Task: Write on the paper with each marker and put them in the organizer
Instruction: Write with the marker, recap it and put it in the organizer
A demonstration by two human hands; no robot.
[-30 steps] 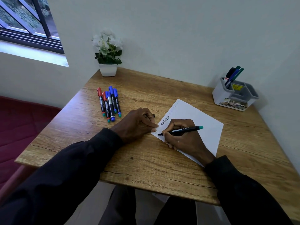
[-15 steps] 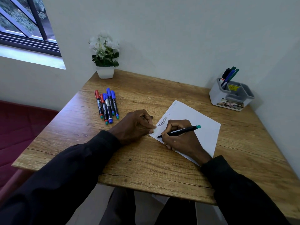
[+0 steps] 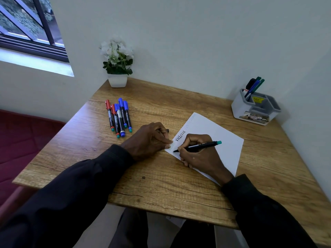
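Note:
A white paper [image 3: 216, 133] lies at an angle on the wooden table [image 3: 161, 185], with the word "Victoria" in black along its left edge. My right hand [image 3: 200, 159] grips a black marker [image 3: 202, 145] with a teal end, its tip touching the paper's near-left corner. My left hand [image 3: 148, 140] rests curled beside that corner, thumb on the paper's edge, and a small dark cap [image 3: 167, 130] pokes out from between its fingers. Several capped red and blue markers [image 3: 119, 117] lie in a row to the left. The grey organizer [image 3: 238, 110] at the far right holds several markers upright.
A white pot with white flowers [image 3: 117, 68] stands at the table's far left corner against the wall. Walls bound the table at the back and right. A dark red seat [image 3: 26, 140] is beyond the left edge.
The marker tip has moved down the paper's left edge toward me, below the written word. My left hand has stayed at the corner.

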